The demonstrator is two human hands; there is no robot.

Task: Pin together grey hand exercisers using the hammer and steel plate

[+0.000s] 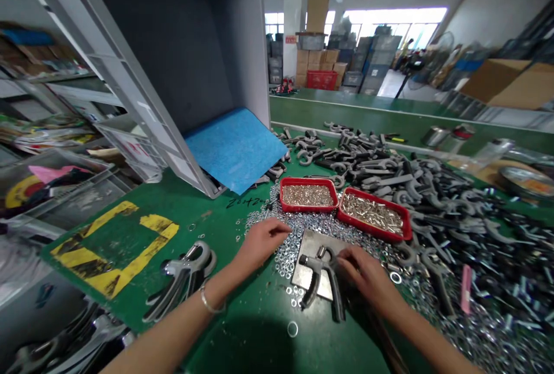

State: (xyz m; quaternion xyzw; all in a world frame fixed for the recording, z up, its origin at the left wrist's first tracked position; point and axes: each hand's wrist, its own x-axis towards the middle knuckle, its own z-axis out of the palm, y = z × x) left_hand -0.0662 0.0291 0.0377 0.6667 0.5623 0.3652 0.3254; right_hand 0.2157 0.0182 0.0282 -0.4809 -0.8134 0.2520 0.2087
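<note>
A grey hand grip strengthener [318,279] with a spring and dark handles lies on a square metal plate [298,273], its handles pointing toward me. My right hand [367,279] is at its upper right end, fingers curled and pressed against it; the fingertips are partly hidden. To the left of the plate, my left hand [262,241] hovers over a spread of small metal nuts and washers [283,261]. Its thumb and fingers are pinched together, and whatever may be between them is too small to make out.
Two red trays [309,209] [374,236] of small metal pins stand behind the plate. Grey grip parts [381,169] heap up at the right. Finished-looking grips [186,276] lie left, near yellow tape [149,253]. A tipped grey crate [173,154] with a blue sheet [238,149] stands back left.
</note>
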